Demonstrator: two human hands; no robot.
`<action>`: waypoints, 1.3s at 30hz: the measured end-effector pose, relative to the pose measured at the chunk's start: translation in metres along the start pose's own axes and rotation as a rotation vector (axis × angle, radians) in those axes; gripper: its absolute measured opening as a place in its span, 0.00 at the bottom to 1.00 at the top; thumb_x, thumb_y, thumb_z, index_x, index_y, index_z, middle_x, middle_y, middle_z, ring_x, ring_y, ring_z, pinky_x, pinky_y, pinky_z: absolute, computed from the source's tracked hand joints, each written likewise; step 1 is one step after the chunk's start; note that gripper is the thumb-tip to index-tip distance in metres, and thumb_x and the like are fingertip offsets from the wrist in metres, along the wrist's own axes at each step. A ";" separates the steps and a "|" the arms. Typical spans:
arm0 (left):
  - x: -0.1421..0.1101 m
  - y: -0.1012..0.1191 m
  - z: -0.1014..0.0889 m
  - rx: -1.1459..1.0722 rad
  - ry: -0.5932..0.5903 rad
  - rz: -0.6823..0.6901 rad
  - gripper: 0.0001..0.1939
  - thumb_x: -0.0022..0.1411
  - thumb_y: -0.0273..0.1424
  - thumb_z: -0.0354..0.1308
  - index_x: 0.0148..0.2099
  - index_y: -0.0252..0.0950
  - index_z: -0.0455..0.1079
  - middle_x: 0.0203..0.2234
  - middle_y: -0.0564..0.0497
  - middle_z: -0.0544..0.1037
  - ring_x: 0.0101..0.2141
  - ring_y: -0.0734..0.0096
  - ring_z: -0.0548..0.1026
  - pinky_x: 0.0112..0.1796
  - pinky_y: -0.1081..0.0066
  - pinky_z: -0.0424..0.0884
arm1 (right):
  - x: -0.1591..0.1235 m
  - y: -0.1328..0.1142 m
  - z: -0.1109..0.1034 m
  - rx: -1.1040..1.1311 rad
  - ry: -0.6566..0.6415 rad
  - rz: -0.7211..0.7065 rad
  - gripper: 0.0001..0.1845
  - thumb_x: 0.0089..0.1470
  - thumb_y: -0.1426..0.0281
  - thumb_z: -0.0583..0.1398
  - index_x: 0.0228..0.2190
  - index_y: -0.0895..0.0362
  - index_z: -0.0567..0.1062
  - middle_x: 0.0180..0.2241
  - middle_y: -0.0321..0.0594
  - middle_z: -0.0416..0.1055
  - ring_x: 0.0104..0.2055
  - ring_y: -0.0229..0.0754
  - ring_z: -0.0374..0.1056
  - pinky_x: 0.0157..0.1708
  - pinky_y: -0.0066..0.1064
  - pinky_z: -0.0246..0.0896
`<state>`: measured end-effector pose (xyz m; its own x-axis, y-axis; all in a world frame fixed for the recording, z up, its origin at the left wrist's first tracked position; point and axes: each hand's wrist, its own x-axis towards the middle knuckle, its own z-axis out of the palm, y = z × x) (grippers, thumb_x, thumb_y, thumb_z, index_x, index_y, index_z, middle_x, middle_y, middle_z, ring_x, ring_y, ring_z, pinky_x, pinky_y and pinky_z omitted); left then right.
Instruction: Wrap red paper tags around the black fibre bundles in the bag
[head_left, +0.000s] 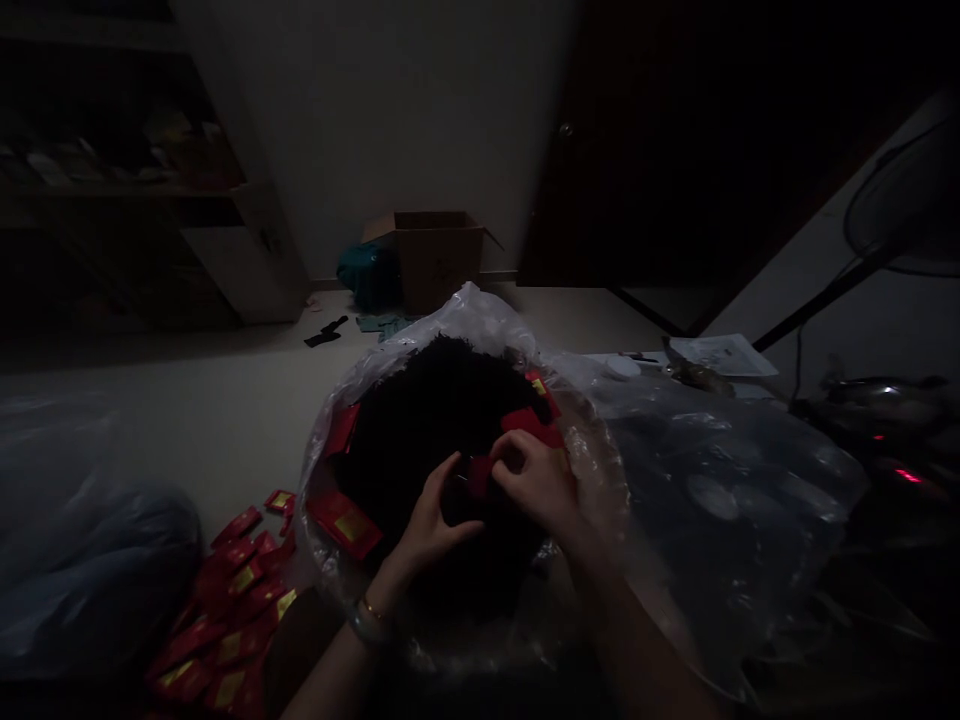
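Observation:
A heap of loose, dark, crinkled material [442,390] fills a round container lined with a clear plastic bag [480,310]. Over the heap, my right hand [536,485] pinches a small dark red packet [480,475] between thumb and fingers. My left hand [431,525] is beside it, thumb and fingers spread in a curve around the packet's left side. Shadow hides whether the left fingertips touch it. Red packets with gold labels lie around the inner rim, one at the left [345,522] and others by my right hand [532,425].
More red packets [240,580] are piled on the floor at left, near a bulky plastic-covered bundle [97,580]. Clear plastic sheeting [735,490] spreads at right. An open cardboard box [439,260] and a teal bag [369,275] stand by the wall. A fan [900,210] is at right.

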<state>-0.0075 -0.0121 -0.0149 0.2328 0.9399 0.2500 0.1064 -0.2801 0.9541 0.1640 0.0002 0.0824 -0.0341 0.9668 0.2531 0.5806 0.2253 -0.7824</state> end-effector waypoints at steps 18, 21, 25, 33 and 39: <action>0.001 -0.006 -0.004 0.072 -0.021 -0.273 0.13 0.53 0.35 0.55 0.29 0.30 0.76 0.20 0.53 0.76 0.24 0.69 0.71 0.27 0.74 0.66 | -0.018 -0.003 0.023 -0.322 -0.137 -0.483 0.04 0.48 0.70 0.63 0.25 0.58 0.74 0.28 0.42 0.72 0.38 0.46 0.59 0.39 0.36 0.60; -0.001 -0.006 -0.006 0.175 -0.014 -0.220 0.12 0.51 0.35 0.59 0.35 0.33 0.76 0.26 0.51 0.79 0.28 0.66 0.75 0.30 0.72 0.69 | -0.018 0.000 0.028 -0.368 -0.066 -0.482 0.12 0.53 0.70 0.60 0.19 0.57 0.71 0.21 0.40 0.70 0.33 0.43 0.59 0.34 0.32 0.59; -0.004 -0.007 -0.005 0.521 0.206 0.052 0.31 0.47 0.37 0.65 0.54 0.37 0.66 0.38 0.46 0.79 0.35 0.62 0.76 0.37 0.65 0.72 | -0.018 0.006 0.035 -0.451 0.014 -0.402 0.13 0.56 0.72 0.57 0.21 0.56 0.71 0.21 0.39 0.71 0.30 0.41 0.59 0.31 0.31 0.56; -0.006 -0.002 0.008 0.911 0.403 0.430 0.25 0.53 0.32 0.60 0.54 0.37 0.65 0.41 0.42 0.73 0.39 0.59 0.71 0.41 0.60 0.67 | -0.021 0.002 0.040 -0.389 -0.019 -0.242 0.08 0.55 0.73 0.58 0.24 0.56 0.71 0.29 0.41 0.73 0.35 0.43 0.63 0.36 0.32 0.58; -0.005 -0.003 0.007 0.938 0.435 0.498 0.23 0.54 0.33 0.59 0.53 0.35 0.65 0.39 0.42 0.73 0.40 0.57 0.70 0.43 0.59 0.65 | -0.019 0.001 0.044 -0.303 -0.221 -0.023 0.04 0.56 0.72 0.54 0.31 0.56 0.68 0.27 0.39 0.71 0.34 0.42 0.66 0.44 0.37 0.58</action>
<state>-0.0027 -0.0172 -0.0205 0.1166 0.6209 0.7752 0.8173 -0.5034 0.2803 0.1293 -0.0124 0.0518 -0.2056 0.9720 0.1135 0.7910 0.2334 -0.5655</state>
